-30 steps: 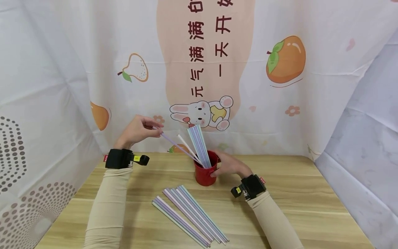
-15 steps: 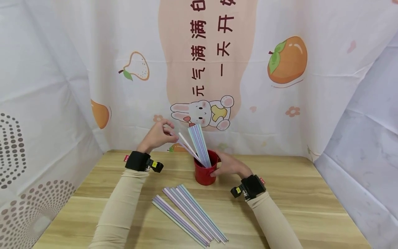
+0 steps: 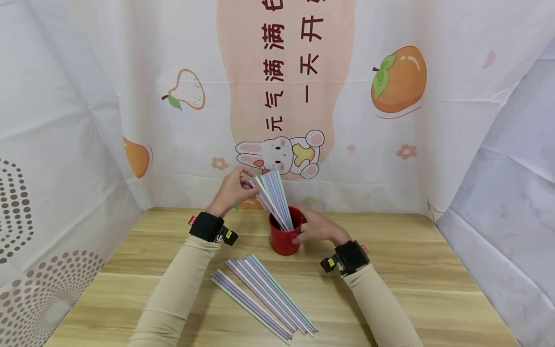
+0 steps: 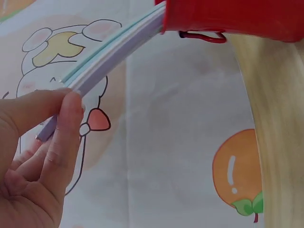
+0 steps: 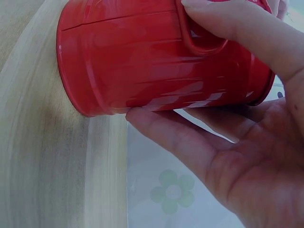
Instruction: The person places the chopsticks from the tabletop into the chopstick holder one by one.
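Note:
A small red bucket [image 3: 284, 245] stands upright on the table, a sheaf of pastel straws [image 3: 274, 193] leaning in it. My left hand [image 3: 230, 193] pinches a purple straw near its upper end, left of the sheaf; the straw's lower end is inside the bucket. In the left wrist view the thumb and index finger meet on that purple straw [image 4: 107, 69], close beside the mint and white ones. My right hand [image 3: 321, 226] grips the bucket from the right. The right wrist view has its thumb at the bucket's loop [image 5: 206, 45] and other fingers underneath the side.
More pastel straws lie in two loose fans on the table in front of the bucket, a left fan [image 3: 251, 304] and a right fan [image 3: 273, 294]. Behind the wooden table [image 3: 390, 274] hangs a printed cloth [image 3: 368, 159]. Pale cloths flank both sides.
My left hand has moved right toward the bucket, bringing the purple straw from a low slant to a steeper lean beside the others. My right hand stays on the bucket.

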Available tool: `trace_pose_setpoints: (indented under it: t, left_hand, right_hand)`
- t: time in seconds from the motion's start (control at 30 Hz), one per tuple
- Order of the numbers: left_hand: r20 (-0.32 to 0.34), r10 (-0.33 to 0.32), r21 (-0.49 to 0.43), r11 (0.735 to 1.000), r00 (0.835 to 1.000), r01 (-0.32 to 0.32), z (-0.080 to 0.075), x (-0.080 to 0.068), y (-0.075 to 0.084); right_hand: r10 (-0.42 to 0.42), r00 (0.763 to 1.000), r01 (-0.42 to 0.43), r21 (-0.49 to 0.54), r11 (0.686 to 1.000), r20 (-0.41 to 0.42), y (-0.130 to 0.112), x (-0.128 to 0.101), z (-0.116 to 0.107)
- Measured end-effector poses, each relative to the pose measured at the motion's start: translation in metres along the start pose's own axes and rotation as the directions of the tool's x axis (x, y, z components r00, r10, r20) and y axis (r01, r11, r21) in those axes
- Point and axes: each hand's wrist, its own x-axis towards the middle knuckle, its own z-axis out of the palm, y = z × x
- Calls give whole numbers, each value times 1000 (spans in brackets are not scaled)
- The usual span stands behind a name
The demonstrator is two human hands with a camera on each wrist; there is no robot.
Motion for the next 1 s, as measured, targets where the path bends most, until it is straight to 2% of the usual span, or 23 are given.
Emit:
trace_pose_setpoints:
  t: [0.13,0.23,0.3,0.4,0.5,0.6,0.73,0.8,0.87,1.0]
  left_hand:
    - [27,-5,18,1000,1000,5,-5,-8,-8]
    - [106,-22,25,999,994,20,-13,-16,-17]
    - [189,-44,37,999,981,38,-18,-23,-25]
    - [313,-64,104,994,948,33,-17,-35,-39]
    - [416,-28,192,980,909,-58,-5,-45,-55]
    - [505,6,231,963,863,-142,12,-52,-67]
    - [613,-29,208,970,790,-126,31,-63,-78]
    - [643,-34,201,971,765,-126,38,-67,-83]
    - [656,-26,193,972,755,-134,41,-69,-87]
    - [649,2,203,963,760,-176,43,-72,-90]
  right_hand:
    - [20,1000,-20,-9,1000,-10,-1,-1,1]
    - [15,1000,-15,-23,1000,-16,-1,1,1]
    - [7,1000,-7,-27,1000,-18,-1,3,1]
    - [3,1000,-3,-27,1000,-15,-1,4,1]
    - [9,1000,-9,-19,1000,-13,1,3,2]
    - [18,1000,-19,-17,1000,-21,1,1,2]
    - [30,999,-31,-29,999,-28,0,-2,3]
    - [34,999,-35,-39,999,-29,0,-3,4]
    - [36,999,-37,-43,998,-28,-1,-4,5]
    - [27,999,-28,-27,999,-30,-3,-6,5]
